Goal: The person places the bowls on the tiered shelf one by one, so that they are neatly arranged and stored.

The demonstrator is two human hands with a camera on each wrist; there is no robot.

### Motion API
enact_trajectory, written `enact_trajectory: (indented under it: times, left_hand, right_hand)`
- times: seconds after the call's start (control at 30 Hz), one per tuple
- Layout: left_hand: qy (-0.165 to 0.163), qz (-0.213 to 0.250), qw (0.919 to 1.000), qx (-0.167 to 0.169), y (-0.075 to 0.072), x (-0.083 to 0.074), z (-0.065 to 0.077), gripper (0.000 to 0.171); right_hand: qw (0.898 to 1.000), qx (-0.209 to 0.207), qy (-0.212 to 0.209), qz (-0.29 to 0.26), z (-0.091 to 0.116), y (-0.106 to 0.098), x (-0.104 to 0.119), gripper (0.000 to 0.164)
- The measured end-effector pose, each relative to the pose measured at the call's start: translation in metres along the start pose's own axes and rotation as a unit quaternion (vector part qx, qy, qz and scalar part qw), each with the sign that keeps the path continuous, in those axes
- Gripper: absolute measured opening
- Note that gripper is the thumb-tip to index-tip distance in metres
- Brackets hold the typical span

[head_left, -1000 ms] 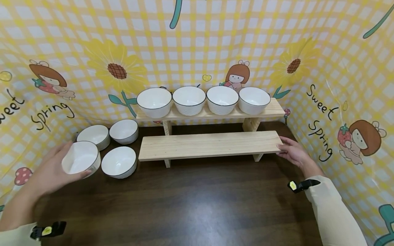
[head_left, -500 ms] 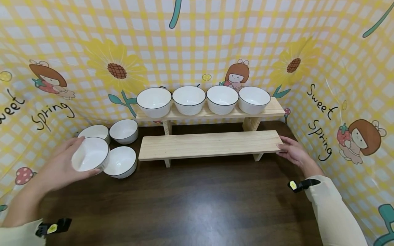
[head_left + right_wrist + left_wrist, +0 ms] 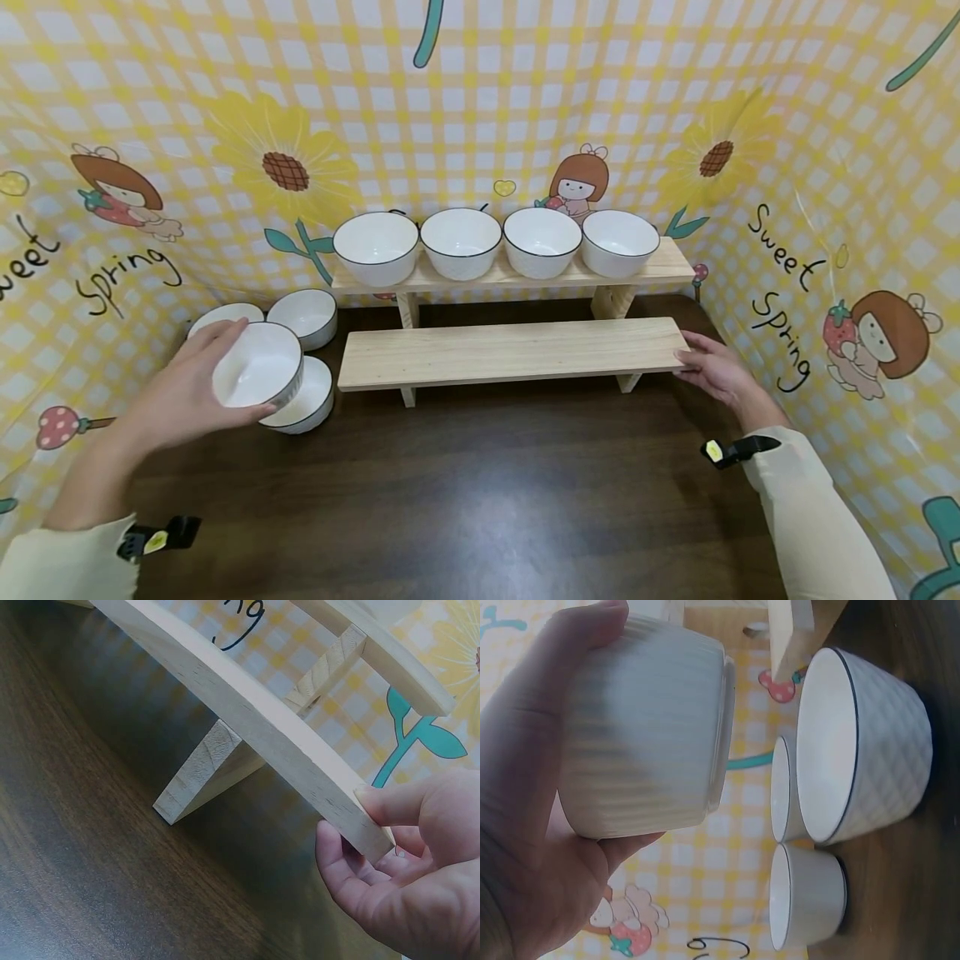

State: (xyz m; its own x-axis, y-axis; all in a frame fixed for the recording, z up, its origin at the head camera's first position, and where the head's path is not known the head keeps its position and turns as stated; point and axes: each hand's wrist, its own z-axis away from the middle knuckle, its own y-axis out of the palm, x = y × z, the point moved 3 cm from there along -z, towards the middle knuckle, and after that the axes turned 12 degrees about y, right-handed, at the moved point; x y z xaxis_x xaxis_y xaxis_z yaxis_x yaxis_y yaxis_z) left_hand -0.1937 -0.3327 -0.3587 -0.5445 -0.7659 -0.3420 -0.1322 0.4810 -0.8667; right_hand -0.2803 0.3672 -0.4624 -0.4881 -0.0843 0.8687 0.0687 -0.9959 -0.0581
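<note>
Bowl (image 3: 258,367) in the left fingers (image 3: 217,340) is white, ribbed, dark-rimmed.

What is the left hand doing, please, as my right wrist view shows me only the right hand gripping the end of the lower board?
Observer: The left hand is holding a white bowl.
Operator: Thank you; could you also tell me what stands on the upper board?
Observer: Four more white bowls stand on it in a row.
Operator: I appreciate that; is anything standing on the table itself?
Observer: Yes, three other white bowls stand on it, at the left of the head view.
</note>
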Motion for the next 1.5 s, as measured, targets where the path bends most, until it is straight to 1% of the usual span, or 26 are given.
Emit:
enact_trajectory:
  times: [0.2,0.5,0.73,0.97,1.2,1.5]
  left_hand:
    - [0.012,0.01,0.9998,0.014,0.001,-0.015,-0.01,0.123]
    - [0.046,-0.01,0.9981,0.041,0.01,-0.029,-0.025,0.125]
    - [0.047,0.001,0.9968,0.065,0.018,-0.041,-0.04,0.122]
    - [0.064,0.005,0.9949,0.078,0.024,-0.053,-0.05,0.123]
    - [0.058,0.01,0.9924,0.108,0.033,-0.064,-0.059,0.123]
    - [0.08,0.019,0.989,0.123,0.046,-0.073,-0.073,0.123]
  right_hand:
    - [1.0,0.002,-0.001,0.001,-0.001,-0.001,-0.001,0.072]
    - [1.0,0.0,-0.003,0.009,-0.001,-0.001,-0.001,0.072]
    - [1.0,0.002,0.001,0.004,-0.001,-0.002,-0.001,0.073]
    - [1.0,-0.004,0.006,0.012,-0.002,-0.002,-0.001,0.072]
    - [1.0,0.001,-0.002,0.013,-0.002,-0.002,0.0,0.071]
    - [1.0,-0.004,0.007,0.013,-0.002,-0.001,0.0,0.072]
